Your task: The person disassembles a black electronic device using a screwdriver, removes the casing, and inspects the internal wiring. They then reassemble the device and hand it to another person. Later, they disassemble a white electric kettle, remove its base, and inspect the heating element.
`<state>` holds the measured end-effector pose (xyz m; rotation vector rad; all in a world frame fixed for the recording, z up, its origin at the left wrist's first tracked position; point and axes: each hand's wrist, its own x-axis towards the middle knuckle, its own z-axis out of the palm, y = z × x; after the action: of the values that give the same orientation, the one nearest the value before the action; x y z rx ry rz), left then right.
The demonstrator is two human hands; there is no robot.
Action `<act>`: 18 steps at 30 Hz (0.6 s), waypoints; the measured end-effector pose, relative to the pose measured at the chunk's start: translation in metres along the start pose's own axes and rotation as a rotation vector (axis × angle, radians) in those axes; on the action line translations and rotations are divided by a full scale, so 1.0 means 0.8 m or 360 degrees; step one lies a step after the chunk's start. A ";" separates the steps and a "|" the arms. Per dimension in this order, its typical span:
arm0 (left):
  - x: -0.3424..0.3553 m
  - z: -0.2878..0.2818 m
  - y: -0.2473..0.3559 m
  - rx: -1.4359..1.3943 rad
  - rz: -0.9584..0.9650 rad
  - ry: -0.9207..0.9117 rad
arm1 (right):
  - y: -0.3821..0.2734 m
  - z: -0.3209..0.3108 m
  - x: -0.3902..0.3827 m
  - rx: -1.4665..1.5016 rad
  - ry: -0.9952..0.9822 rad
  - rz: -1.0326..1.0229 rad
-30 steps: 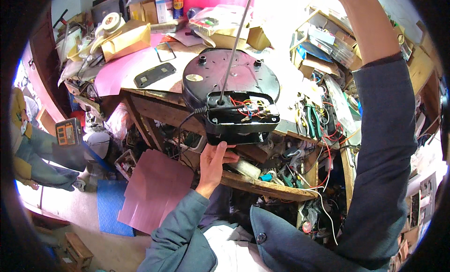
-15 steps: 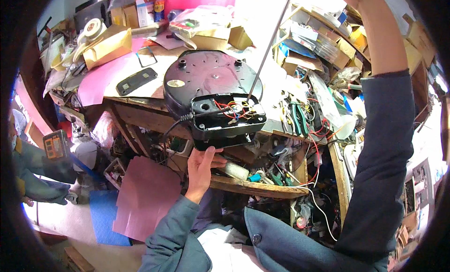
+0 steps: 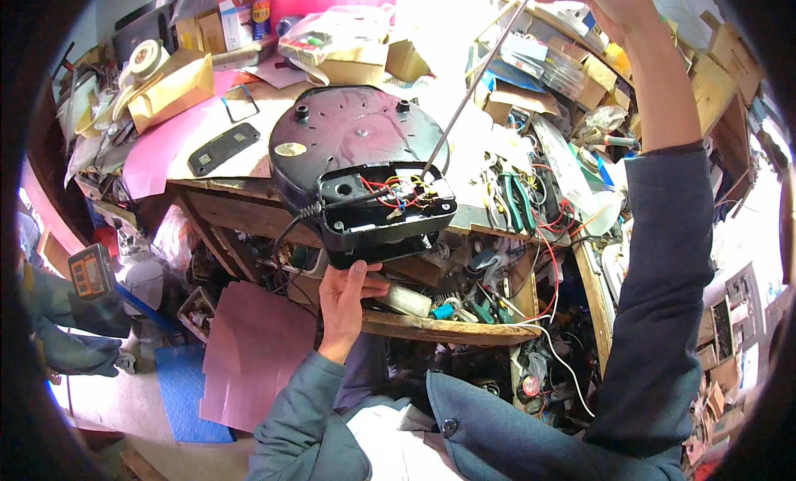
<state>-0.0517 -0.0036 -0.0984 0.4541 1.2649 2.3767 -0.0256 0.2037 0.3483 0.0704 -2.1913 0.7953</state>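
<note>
A round black appliance (image 3: 361,133) lies with its underside up at the front edge of the bench, small feet showing. Its wiring box (image 3: 385,207) is uncovered, with red and yellow wires (image 3: 396,191) inside. My left hand (image 3: 342,307) grips the appliance's near lower edge, thumb up and fingers partly hidden beneath. A long screwdriver (image 3: 477,79) slants down, its shaft tip in the wiring box. My right hand (image 3: 613,8), raised high on the right, closes around the screwdriver's upper end; the picture's top edge cuts off the handle. A black power cord (image 3: 290,228) leaves the box's left side.
Green-handled pliers (image 3: 521,203) and loose wires lie right of the appliance. An open drawer (image 3: 448,327) full of tools is below it. A black flat panel (image 3: 224,149) rests on the bench's left. A person's leg (image 3: 79,340) shows at far left.
The view has shifted slightly, moving the bench things left. My right hand has come lower and further into view, with the screwdriver tilted a little more. My left hand keeps its hold.
</note>
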 end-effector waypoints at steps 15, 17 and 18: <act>0.003 -0.003 -0.007 -0.0006 -0.0014 -0.0084 | 0.008 -0.007 -0.025 -0.0041 0.0127 -0.0010; 0.003 -0.004 -0.007 -0.0001 -0.0018 -0.0077 | 0.009 -0.008 -0.023 -0.0033 0.0098 0.0004; 0.004 -0.003 -0.008 -0.0002 -0.0024 -0.0083 | 0.008 -0.010 -0.022 -0.0047 0.0088 0.0013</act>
<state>-0.0542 -0.0006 -0.1052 0.5010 1.2395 2.3376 -0.0099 0.2100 0.3362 0.0241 -2.1516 0.7608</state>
